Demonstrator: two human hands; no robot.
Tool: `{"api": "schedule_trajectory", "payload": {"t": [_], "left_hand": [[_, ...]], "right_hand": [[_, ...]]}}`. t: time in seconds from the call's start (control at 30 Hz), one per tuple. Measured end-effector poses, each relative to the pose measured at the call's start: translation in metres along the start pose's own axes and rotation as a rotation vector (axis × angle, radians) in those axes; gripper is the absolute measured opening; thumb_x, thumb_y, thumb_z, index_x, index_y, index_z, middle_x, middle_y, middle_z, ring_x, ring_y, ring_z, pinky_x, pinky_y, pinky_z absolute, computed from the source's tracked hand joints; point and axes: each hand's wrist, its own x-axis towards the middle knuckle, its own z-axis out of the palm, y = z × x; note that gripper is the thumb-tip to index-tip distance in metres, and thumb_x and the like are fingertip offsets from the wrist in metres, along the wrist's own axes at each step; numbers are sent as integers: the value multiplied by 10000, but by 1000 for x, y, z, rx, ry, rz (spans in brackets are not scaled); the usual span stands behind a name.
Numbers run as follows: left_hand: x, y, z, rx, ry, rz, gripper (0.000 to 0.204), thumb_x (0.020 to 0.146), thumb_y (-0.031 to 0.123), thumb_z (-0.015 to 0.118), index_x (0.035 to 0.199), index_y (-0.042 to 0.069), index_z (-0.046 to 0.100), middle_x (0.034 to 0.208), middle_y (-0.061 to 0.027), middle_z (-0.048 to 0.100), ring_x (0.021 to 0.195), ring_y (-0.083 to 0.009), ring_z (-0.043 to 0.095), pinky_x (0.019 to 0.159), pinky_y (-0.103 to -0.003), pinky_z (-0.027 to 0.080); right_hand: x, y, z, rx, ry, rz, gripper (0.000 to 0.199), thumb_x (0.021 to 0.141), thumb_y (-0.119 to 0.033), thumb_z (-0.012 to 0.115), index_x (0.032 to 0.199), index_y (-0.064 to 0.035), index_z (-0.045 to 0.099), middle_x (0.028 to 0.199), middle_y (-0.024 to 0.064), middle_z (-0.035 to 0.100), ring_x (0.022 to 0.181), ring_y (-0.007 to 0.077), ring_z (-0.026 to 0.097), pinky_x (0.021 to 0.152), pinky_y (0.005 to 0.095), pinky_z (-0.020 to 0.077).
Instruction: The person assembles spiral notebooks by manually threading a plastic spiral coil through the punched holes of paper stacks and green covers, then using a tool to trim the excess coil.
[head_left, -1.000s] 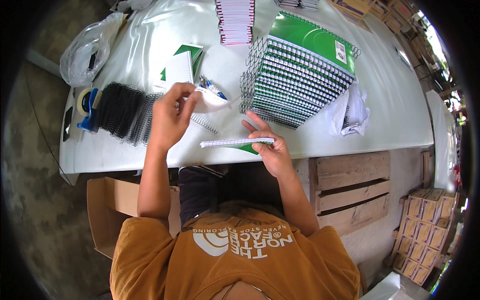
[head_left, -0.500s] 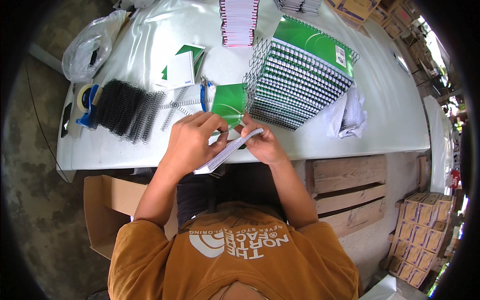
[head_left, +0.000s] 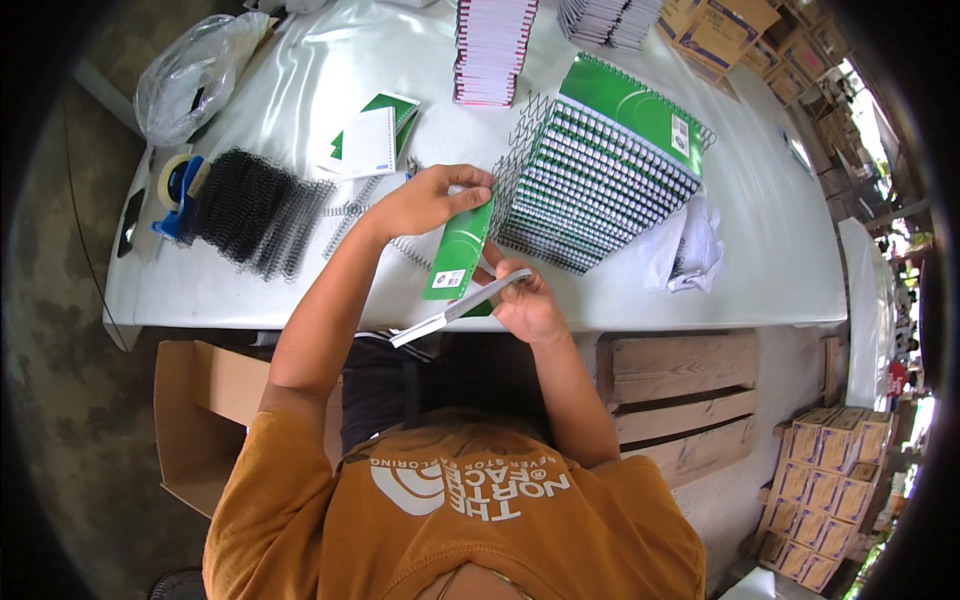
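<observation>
My left hand (head_left: 432, 202) is closed in a pinch on the far edge of a green notebook cover (head_left: 462, 243). The cover is raised, with a white label near its lower end and small holes along an edge. My right hand (head_left: 530, 308) grips a white block of pages (head_left: 450, 318), seen nearly edge-on between thumb and fingers. How the cover joins the pages is hidden behind my right fingers. Just beyond my hands stands a tall stack of spiral-bound green notebooks (head_left: 640, 105), with loose wire coils (head_left: 520, 155) along its left side.
A heap of black spiral coils (head_left: 240, 210) lies at the left beside a blue tape dispenser (head_left: 178, 205). Farther back are a small white notepad (head_left: 370, 143), a pink-edged stack (head_left: 492, 50) and a clear plastic bag (head_left: 190, 85). A white bag (head_left: 688, 245) lies right of the notebooks.
My left hand has moved away from the page block, up to the cover's far edge. The cover now stands raised with its label showing. My right hand still holds the pages.
</observation>
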Motion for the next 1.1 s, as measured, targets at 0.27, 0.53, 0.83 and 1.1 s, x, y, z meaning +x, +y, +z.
{"api": "schedule_trajectory", "payload": {"t": [0.27, 0.53, 0.83, 1.1], "left_hand": [[7, 7, -18, -246, -182, -185, 233, 870, 271, 612, 851, 40, 636, 753, 24, 599, 706, -57, 529, 679, -210, 418], [-33, -2, 10, -530, 3, 162, 362, 895, 373, 512, 712, 61, 502, 952, -108, 572, 885, -174, 502, 841, -315, 389], [-50, -4, 56, 537, 702, 290, 185, 867, 204, 553, 1014, 93, 570, 1078, -91, 564, 1059, -264, 483, 913, -390, 298], [-8, -47, -7, 1016, 435, -577, 304, 795, 349, 607, 860, 58, 669, 744, -114, 661, 723, -292, 644, 644, -369, 495]], "right_hand": [[3, -3, 2, -18, -6, -32, 185, 829, -160, 646, 1013, -140, 646, 1487, 139, 192, 1301, 345, 322, 1033, 451, 333], [-5, -9, 29, -222, -72, -104, 122, 816, 6, 607, 895, -63, 670, 1389, 133, 348, 1226, 340, 403, 943, 437, 415], [-35, 3, 38, -613, 311, -348, 176, 787, 16, 639, 963, 2, 647, 1016, 69, 552, 950, 134, 500, 829, 243, 386], [-26, -6, 6, -818, 677, -519, 322, 805, 34, 634, 1119, 22, 563, 981, 64, 542, 842, 99, 496, 751, 218, 429]]}}
